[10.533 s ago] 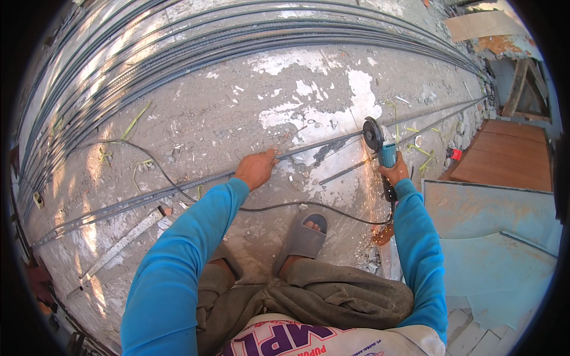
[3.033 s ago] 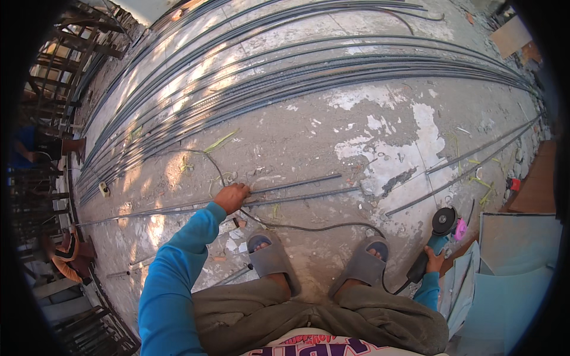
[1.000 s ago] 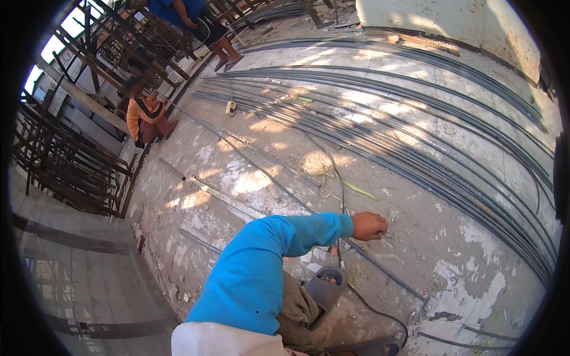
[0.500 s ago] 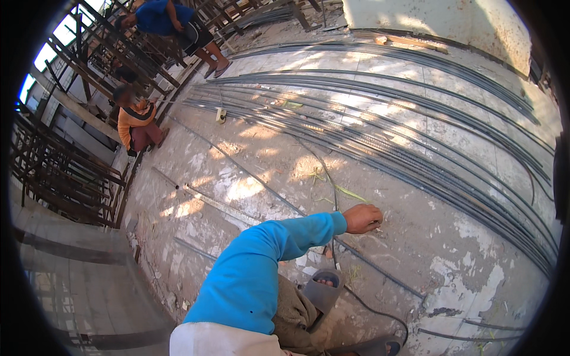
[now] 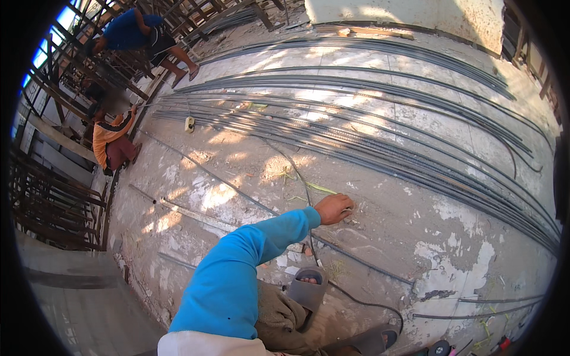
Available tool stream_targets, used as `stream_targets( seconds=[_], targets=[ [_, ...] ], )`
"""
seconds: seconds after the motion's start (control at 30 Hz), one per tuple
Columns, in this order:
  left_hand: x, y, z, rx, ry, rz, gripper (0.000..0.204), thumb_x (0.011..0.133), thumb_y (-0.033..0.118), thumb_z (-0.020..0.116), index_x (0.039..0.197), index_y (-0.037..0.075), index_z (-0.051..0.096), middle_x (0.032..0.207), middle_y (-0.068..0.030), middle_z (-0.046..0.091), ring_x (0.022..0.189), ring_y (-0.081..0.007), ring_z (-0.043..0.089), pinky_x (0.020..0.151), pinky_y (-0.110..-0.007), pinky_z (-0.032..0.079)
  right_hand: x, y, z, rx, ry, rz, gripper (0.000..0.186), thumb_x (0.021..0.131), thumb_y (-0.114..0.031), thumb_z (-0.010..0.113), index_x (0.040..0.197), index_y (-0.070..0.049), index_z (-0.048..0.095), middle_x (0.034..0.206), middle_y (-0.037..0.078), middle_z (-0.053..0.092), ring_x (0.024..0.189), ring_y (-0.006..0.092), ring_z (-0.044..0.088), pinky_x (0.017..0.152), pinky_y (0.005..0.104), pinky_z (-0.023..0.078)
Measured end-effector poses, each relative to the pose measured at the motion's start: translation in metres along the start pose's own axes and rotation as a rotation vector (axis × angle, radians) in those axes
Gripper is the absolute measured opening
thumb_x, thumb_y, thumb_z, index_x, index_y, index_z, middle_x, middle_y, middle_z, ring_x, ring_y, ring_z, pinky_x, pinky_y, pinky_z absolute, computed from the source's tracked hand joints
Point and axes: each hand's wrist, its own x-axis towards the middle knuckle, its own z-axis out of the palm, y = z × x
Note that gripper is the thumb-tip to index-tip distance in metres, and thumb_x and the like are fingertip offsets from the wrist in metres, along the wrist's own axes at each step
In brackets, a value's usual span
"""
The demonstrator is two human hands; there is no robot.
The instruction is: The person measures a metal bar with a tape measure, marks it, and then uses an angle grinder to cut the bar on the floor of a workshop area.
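Note:
My left hand (image 5: 335,209) reaches out low over the dusty floor at the end of a blue sleeve (image 5: 237,255). Its fingers are curled inward. The fingertips are turned away, so whatever they may hold is hidden. A strip of green leaf (image 5: 320,188) lies just beyond the hand. Under my forearm runs a single long steel bar (image 5: 368,261), and a black cable (image 5: 301,172) crosses the floor beside my wrist. My right hand is out of the picture. My sandalled foot (image 5: 307,288) rests near the cable.
Bundles of long steel bars (image 5: 368,151) stretch across the floor ahead. A pale socket box (image 5: 190,124) sits at their left. One person in orange (image 5: 110,139) crouches, another in blue (image 5: 133,32) bends beside timber frames. A black disc (image 5: 439,349) shows at lower right.
The view has turned, so the scene sits farther left. My left hand stays near the same spot of floor, fingers still curled. A black disc has come into view at lower right.

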Motion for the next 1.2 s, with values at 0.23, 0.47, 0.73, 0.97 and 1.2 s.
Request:
stream_targets(
  seconds=[0.23,0.47,0.73,0.97,1.2],
  targets=[
    [0.008,-0.028,0.014,0.008,0.038,-0.169,0.019,0.082,0.017,0.064,0.097,0.005,0.060,0.096,-0.0147,0.060,0.095,-0.0344,0.056,0.082,-0.042,0.046,0.018,0.074,-0.010,-0.066,0.244,-0.114,0.078,0.081,-0.038,0.060,0.135,0.012,0.034,0.131,0.030,0.046,0.118,0.0416,0.048,0.103,0.0411,0.036],
    [0.019,-0.033,0.029,0.001,0.080,-0.169,0.019,0.080,0.013,0.064,0.095,0.004,0.059,0.095,-0.0150,0.060,0.094,-0.0356,0.055,0.082,-0.043,0.045,-0.043,-0.027,-0.003,-0.063,0.281,-0.050,0.091,0.067,-0.031,0.081,0.135,0.008,0.034,0.132,0.025,0.046,0.121,0.0367,0.047,0.101,0.0418,0.039],
    [0.043,-0.033,0.047,-0.036,0.120,-0.149,0.019,0.081,0.010,0.063,0.098,0.003,0.058,0.097,-0.0152,0.058,0.095,-0.0332,0.055,0.085,-0.039,0.044,-0.051,-0.022,-0.016,-0.048,0.223,-0.025,0.091,0.068,-0.031,0.080,0.137,0.006,0.031,0.134,0.027,0.042,0.125,0.0394,0.041,0.105,0.0421,0.032],
    [0.055,-0.032,0.045,-0.016,0.125,-0.129,0.019,0.083,0.011,0.060,0.099,0.001,0.056,0.099,-0.0175,0.056,0.098,-0.0360,0.052,0.086,-0.042,0.042,-0.059,-0.031,-0.018,-0.005,0.223,-0.074,0.088,0.065,-0.030,0.083,0.133,0.003,0.037,0.126,0.023,0.049,0.115,0.0376,0.049,0.098,0.0434,0.038],
    [0.083,-0.021,0.059,0.021,0.122,-0.099,0.021,0.083,0.010,0.060,0.100,0.000,0.056,0.100,-0.0186,0.055,0.099,-0.0376,0.051,0.088,-0.043,0.040,-0.060,-0.045,-0.023,-0.026,0.228,-0.019,0.092,0.062,-0.030,0.085,0.133,0.002,0.036,0.126,0.023,0.049,0.117,0.0367,0.047,0.099,0.0430,0.037]
  ],
)
